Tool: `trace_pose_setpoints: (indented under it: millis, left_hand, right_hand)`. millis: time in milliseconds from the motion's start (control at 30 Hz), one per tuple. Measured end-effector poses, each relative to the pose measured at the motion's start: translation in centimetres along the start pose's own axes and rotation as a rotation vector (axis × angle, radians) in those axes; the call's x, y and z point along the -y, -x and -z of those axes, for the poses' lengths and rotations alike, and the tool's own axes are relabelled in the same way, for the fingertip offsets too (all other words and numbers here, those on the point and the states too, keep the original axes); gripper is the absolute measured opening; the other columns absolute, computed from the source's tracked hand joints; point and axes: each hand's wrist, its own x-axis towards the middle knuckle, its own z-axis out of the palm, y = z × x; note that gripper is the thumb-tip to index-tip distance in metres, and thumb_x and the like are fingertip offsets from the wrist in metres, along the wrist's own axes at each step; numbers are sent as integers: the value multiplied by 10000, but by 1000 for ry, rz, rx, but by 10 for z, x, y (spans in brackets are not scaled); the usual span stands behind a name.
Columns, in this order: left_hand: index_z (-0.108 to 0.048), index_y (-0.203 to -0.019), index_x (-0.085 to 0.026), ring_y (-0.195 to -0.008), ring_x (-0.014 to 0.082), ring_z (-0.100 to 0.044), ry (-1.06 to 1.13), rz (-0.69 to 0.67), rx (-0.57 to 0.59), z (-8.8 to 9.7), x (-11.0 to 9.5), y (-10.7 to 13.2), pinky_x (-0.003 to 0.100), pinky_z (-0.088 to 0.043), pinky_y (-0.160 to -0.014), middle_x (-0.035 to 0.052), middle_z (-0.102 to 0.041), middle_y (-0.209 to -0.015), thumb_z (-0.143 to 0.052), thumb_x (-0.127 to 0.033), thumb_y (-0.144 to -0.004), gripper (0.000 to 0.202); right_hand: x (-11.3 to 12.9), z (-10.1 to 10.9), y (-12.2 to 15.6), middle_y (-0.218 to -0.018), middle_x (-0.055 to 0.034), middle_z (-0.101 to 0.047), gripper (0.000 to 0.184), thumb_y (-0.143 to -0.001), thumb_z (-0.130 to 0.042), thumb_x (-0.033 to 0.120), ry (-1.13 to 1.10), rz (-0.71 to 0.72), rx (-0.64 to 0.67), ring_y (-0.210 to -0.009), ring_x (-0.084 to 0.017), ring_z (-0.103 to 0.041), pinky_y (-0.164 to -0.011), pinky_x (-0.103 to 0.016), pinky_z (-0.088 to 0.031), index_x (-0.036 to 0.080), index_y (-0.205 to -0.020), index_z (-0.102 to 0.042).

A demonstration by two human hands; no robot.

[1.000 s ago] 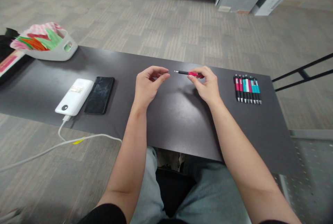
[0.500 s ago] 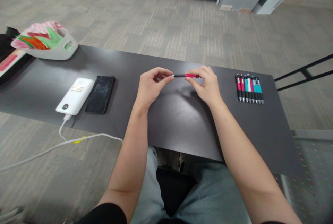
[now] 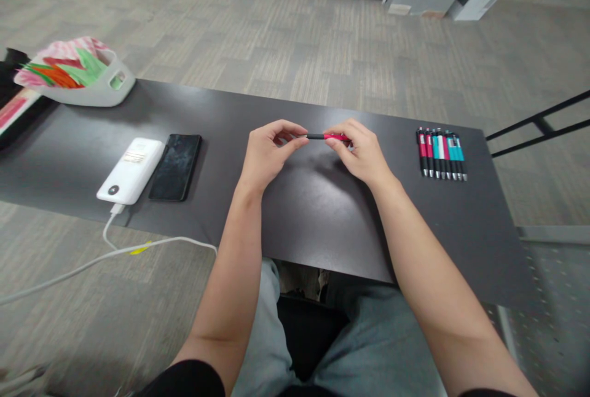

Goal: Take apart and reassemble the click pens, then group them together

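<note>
A pen [image 3: 316, 136] with a black grip and a red barrel is held level above the dark table [image 3: 322, 219]. My left hand [image 3: 271, 152] pinches its tip end between thumb and fingers. At the other end, my right hand [image 3: 360, 152] is closed on the red barrel, and its fingers partly hide that end. Off to the right, several pens [image 3: 441, 154] in red, teal and white lie side by side in a row, apart from both hands.
Left of my arms lie a black phone [image 3: 176, 166] and a white power bank [image 3: 131, 171] with a white cable [image 3: 166, 241] running off the table edge. A white basket [image 3: 104, 94] of colourful cloth stands at the far left. A black metal frame [image 3: 544, 126] is at the right.
My right hand has shifted slightly left along the pen, toward my left hand. My left hand stays nearly still, and the whole view has moved a little.
</note>
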Motion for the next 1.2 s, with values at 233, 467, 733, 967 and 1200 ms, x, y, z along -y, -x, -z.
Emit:
trace_pose_setpoints:
  millis: [233,467,733,967,1200]
  left_hand:
    - [-883,-1166,-263,-1065,238,-829,20,-50,14,0,2,0,367,-650,-954,61,-913,-1268,-988,-302,-918,272]
    - [-823,-1075,-250,-958,225,-800,-25,-23,-25,-6,12,0,353,-629,-888,72,-891,-1105,-894,-666,-1059,422]
    - [-860,-1143,-262,-961,226,-803,10,-34,20,-4,8,0,373,-645,-943,72,-913,-1207,-923,-565,-1032,329]
    - [-812,-1004,-252,-883,222,-773,-16,-13,24,-8,11,1,349,-602,-835,62,-877,-1014,-768,-696,-1143,467]
    - [-831,-939,-261,-881,239,-749,-120,-19,-1,-4,6,1,369,-587,-862,52,-865,-951,-823,-564,-1113,349]
  right_hand:
    - [0,-1,0,-1055,-99,-843,438,-1212,-629,673,-34,-1,5,-891,-290,-721,-871,-458,-626,305,-1141,-857]
    - [4,-1,1,-1069,-103,-843,379,-1198,-674,631,-43,-2,-13,-899,-291,-724,-838,-447,-620,305,-1167,-864]
    - [3,-2,2,-1099,-103,-854,396,-1214,-647,631,-23,-5,-13,-935,-295,-741,-876,-444,-622,301,-1186,-865]
    - [6,-1,2,-1110,-103,-864,355,-1211,-664,596,-17,6,-21,-916,-294,-749,-862,-450,-618,304,-1190,-864]
    - [8,1,0,-1100,-103,-879,408,-1212,-622,644,48,-36,35,-985,-339,-777,-964,-509,-631,325,-1173,-876]
